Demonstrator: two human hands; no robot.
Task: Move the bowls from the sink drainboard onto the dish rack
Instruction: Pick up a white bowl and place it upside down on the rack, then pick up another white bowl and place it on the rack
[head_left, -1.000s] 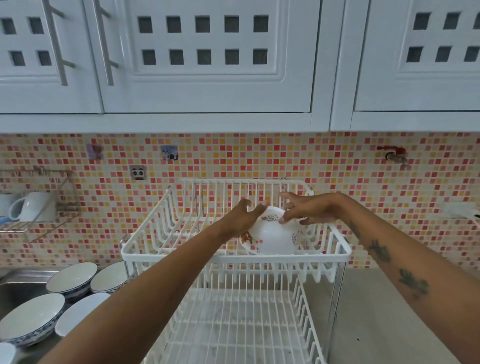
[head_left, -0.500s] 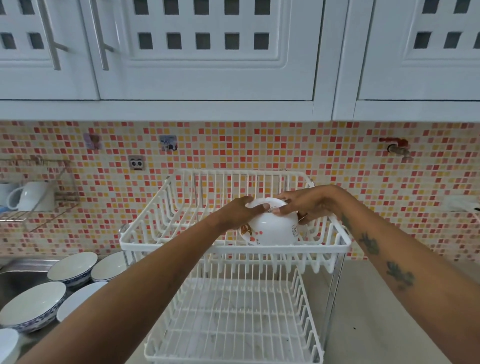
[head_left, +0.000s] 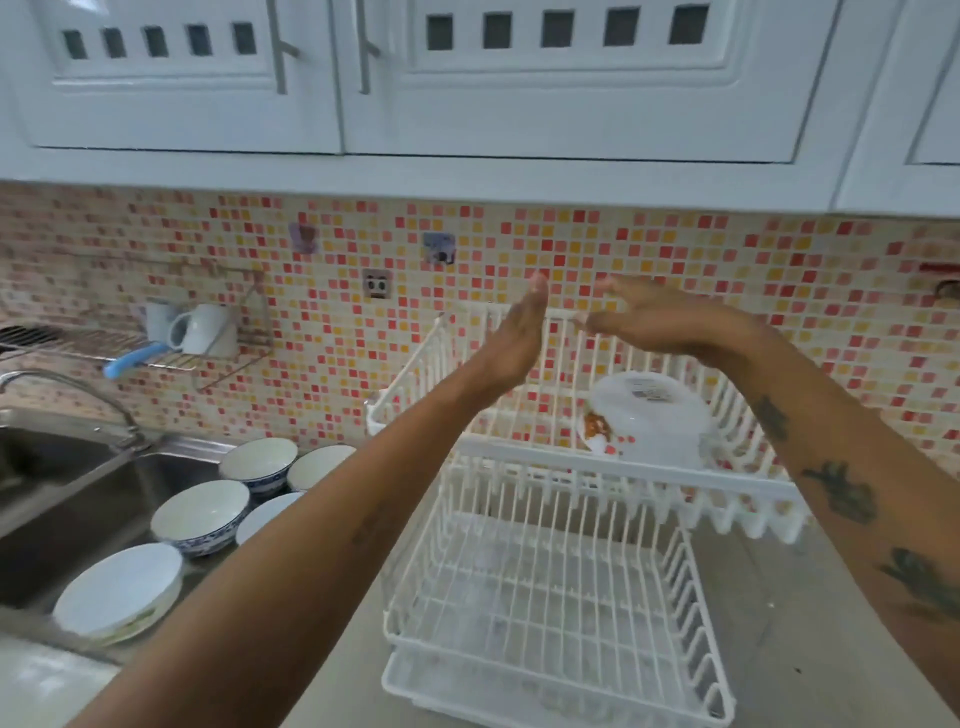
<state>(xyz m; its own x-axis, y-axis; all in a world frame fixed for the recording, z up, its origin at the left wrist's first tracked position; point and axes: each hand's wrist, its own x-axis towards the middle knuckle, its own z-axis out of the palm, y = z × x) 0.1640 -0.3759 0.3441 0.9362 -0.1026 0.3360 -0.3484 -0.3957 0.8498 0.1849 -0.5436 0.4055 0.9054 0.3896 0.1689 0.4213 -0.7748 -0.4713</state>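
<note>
Bowls, glazed white ceramic, five counted on the steel sink drainboard (head_left: 176, 452) at far left. Nearest: wide plain white bowl with a greenish mark on its side (head_left: 120, 592), upright. Behind it: white bowl with blue patterned band (head_left: 201, 515), upright. Further back: second blue-banded bowl (head_left: 258, 463), with two more white bowls (head_left: 318, 466) partly hidden behind the left forearm. All mouths up, rims close or touching; exact contact not resolvable.

Centre: left hand (head_left: 511, 340) raised above the two-tier white wire dish rack (head_left: 550, 587), palm flat, fingers extended, holding nothing. Right of it: right hand (head_left: 652, 319), fingers spread and slack, likewise empty, just beside the left without touching.

Right: one white bowl with an orange printed motif (head_left: 647, 421) sitting inverted and tilted in the upper tier, leaning toward the right end. Clear of both hands. Lower tier bare.

Judgement: one bowl placed, five outstanding; step in hand is the return to the drainboard for the next.

Notes for doing it well: take the nearest bowl first, avoiding a reach over the others. Grip rim and underside firmly; probably wet, so slippery. Lift straight up before travelling, sparing neighbouring rims. Invert and set beside the placed bowl, filling leftward, slotted between tines so nothing slides.
</note>
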